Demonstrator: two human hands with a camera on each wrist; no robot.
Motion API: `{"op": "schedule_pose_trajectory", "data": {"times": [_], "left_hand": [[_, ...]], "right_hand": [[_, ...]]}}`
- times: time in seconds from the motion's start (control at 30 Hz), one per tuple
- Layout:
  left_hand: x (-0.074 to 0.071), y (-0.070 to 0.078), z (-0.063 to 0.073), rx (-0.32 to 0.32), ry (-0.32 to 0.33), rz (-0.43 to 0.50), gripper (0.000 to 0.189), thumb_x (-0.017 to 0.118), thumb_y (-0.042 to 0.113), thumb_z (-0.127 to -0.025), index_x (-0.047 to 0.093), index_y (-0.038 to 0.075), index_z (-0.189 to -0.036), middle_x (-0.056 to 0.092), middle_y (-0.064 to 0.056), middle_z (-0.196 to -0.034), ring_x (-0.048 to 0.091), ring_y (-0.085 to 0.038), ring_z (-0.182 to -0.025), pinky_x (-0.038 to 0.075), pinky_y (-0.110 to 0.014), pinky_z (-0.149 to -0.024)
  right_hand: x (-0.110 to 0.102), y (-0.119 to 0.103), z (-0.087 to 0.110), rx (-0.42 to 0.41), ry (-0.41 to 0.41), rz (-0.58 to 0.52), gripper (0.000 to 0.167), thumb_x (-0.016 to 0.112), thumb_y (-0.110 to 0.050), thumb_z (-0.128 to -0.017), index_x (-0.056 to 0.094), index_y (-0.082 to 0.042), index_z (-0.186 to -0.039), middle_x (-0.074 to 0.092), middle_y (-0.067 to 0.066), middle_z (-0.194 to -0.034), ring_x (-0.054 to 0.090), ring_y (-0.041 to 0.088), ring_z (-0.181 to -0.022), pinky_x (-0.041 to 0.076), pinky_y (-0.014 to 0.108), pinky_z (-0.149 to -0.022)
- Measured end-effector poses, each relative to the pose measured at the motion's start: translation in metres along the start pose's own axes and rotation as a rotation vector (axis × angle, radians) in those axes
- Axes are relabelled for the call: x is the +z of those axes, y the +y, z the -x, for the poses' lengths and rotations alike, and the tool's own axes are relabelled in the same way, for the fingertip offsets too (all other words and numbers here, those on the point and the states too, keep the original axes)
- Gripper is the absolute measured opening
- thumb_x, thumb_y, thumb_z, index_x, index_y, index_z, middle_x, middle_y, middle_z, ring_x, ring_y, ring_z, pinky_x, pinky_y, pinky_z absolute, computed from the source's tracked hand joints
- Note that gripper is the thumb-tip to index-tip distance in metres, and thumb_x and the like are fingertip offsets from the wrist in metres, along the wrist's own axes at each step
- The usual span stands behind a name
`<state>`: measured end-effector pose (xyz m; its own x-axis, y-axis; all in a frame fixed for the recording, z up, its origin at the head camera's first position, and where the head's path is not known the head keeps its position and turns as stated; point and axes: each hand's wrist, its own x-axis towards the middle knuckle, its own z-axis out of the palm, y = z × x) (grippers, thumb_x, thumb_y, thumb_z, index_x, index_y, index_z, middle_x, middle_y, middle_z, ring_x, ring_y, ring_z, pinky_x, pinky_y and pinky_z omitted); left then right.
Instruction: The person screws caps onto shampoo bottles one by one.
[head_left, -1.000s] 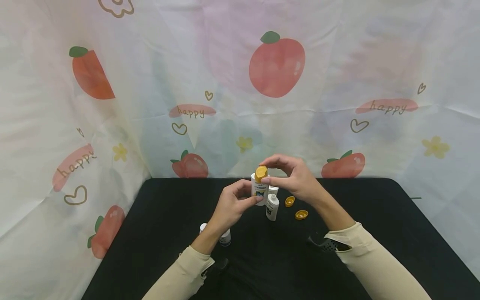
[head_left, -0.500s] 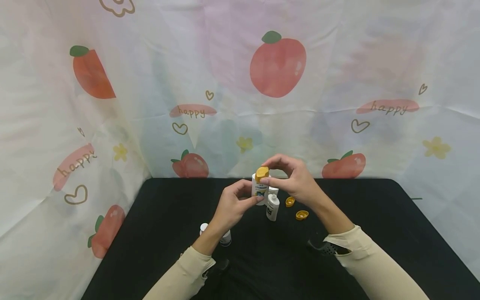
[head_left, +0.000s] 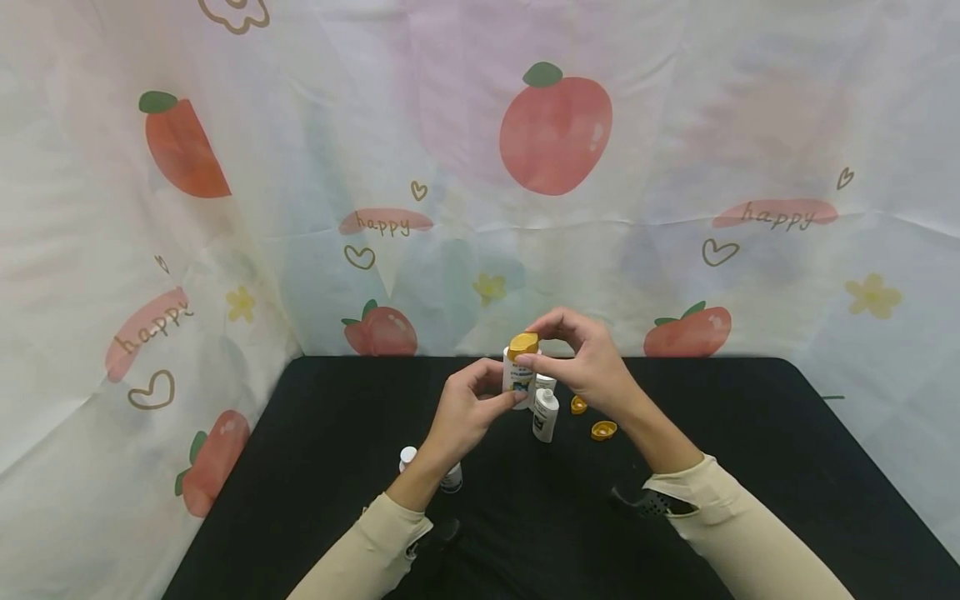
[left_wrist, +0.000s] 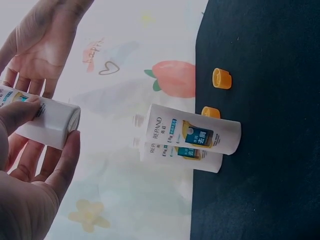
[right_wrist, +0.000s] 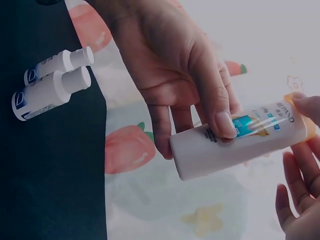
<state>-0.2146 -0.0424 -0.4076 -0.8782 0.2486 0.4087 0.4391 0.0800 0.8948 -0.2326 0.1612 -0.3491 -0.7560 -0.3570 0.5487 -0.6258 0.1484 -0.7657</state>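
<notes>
While the left hand grips the white bottle in the air toward the far edge of the table, the right hand pinches its yellow cap. With two capless bottles and two loose caps nearby, the step is probably uncapping; the next move should call for a steady bottle while the cap lifts free.

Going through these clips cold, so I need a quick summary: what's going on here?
A person's left hand holds a white bottle while the right hand grips a yellow cap at its top. Two bottles without caps stand on the black table, near two loose yellow caps. Two white-topped bottles stand partly behind the left forearm.
</notes>
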Motion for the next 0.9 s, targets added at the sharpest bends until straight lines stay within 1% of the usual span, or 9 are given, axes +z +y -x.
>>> {"op": "schedule_pose_trajectory", "data": {"times": [0.1,0.23,0.27,0.43,0.5,0.6,0.67,0.73,0.9], "left_hand": [[0.0,-0.001,-0.0008,0.008,0.001,-0.005,0.023,0.081,0.008,-0.086,0.072,0.009,-0.108,0.073,-0.008,-0.101,0.071,-0.019,-0.095,0.059,-0.03,-0.079],[0.0001,-0.0013,-0.0017,0.01,0.006,-0.01,0.024,0.082,0.009,-0.086,0.072,0.01,-0.107,0.073,-0.007,-0.101,0.071,-0.018,-0.094,0.06,-0.037,-0.08],[0.0001,-0.0012,-0.0019,0.008,0.008,-0.009,0.024,0.082,0.009,-0.086,0.072,0.01,-0.107,0.074,-0.007,-0.101,0.071,-0.018,-0.094,0.06,-0.039,-0.081],[0.0008,0.0006,-0.0015,-0.018,0.022,-0.015,0.025,0.082,0.006,-0.085,0.071,0.01,-0.107,0.074,-0.007,-0.102,0.071,-0.019,-0.095,0.06,-0.04,-0.083],[0.0017,0.0009,-0.0012,-0.026,0.032,-0.018,0.027,0.082,0.004,-0.084,0.071,0.008,-0.108,0.074,-0.009,-0.103,0.071,-0.022,-0.096,0.059,-0.041,-0.085],[0.0026,0.0013,-0.0008,-0.029,0.042,-0.011,0.028,0.082,0.003,-0.084,0.07,0.007,-0.11,0.073,-0.011,-0.104,0.071,-0.025,-0.098,0.058,-0.049,-0.087],[0.0018,0.0017,-0.0006,-0.03,0.037,-0.012,0.028,0.082,0.005,-0.085,0.07,0.008,-0.11,0.073,-0.01,-0.105,0.071,-0.025,-0.098,0.058,-0.049,-0.087],[0.0,0.0023,-0.0003,-0.029,0.025,-0.019,0.028,0.082,0.008,-0.086,0.071,0.01,-0.111,0.073,-0.008,-0.105,0.071,-0.023,-0.099,0.058,-0.047,-0.088],[-0.0046,0.0026,-0.0002,-0.015,-0.01,-0.046,0.026,0.081,0.015,-0.088,0.071,0.014,-0.113,0.072,-0.004,-0.105,0.071,-0.019,-0.099,0.056,-0.044,-0.091]], "right_hand": [[0.0011,-0.0002,-0.0002,0.001,0.012,0.017,0.027,0.079,0.0,-0.086,0.067,-0.008,-0.109,0.069,0.006,-0.107,0.064,0.018,-0.105,0.049,0.029,-0.1],[0.0019,-0.0012,-0.0008,0.007,0.024,0.038,0.027,0.08,-0.002,-0.086,0.066,-0.009,-0.108,0.068,0.004,-0.106,0.064,0.018,-0.104,0.049,0.03,-0.1],[0.0022,-0.0015,-0.001,0.01,0.025,0.041,0.027,0.08,-0.002,-0.086,0.066,-0.009,-0.108,0.068,0.003,-0.106,0.064,0.018,-0.103,0.048,0.032,-0.1],[0.0042,-0.0016,-0.0014,0.023,0.041,0.053,0.027,0.081,-0.003,-0.086,0.066,-0.009,-0.108,0.067,0.003,-0.106,0.064,0.017,-0.102,0.048,0.038,-0.101],[0.0052,-0.0007,-0.0012,0.021,0.053,0.062,0.027,0.081,-0.003,-0.086,0.065,-0.008,-0.107,0.067,0.003,-0.106,0.064,0.016,-0.101,0.049,0.037,-0.1],[0.0062,0.0004,-0.0008,0.014,0.058,0.076,0.028,0.08,-0.003,-0.086,0.065,-0.008,-0.108,0.067,0.002,-0.107,0.064,0.015,-0.101,0.049,0.032,-0.099],[0.0059,0.0001,-0.0012,0.014,0.048,0.082,0.028,0.08,-0.004,-0.087,0.065,-0.009,-0.11,0.066,0.002,-0.108,0.063,0.015,-0.103,0.049,0.03,-0.099],[0.0047,-0.0005,-0.0014,0.014,0.025,0.079,0.029,0.079,-0.005,-0.088,0.065,-0.01,-0.113,0.066,0.001,-0.11,0.063,0.016,-0.107,0.048,0.031,-0.102],[-0.0001,-0.002,-0.0001,0.022,-0.029,0.039,0.033,0.075,-0.005,-0.092,0.066,-0.012,-0.123,0.066,0.003,-0.117,0.061,0.018,-0.117,0.046,0.041,-0.108]]}}
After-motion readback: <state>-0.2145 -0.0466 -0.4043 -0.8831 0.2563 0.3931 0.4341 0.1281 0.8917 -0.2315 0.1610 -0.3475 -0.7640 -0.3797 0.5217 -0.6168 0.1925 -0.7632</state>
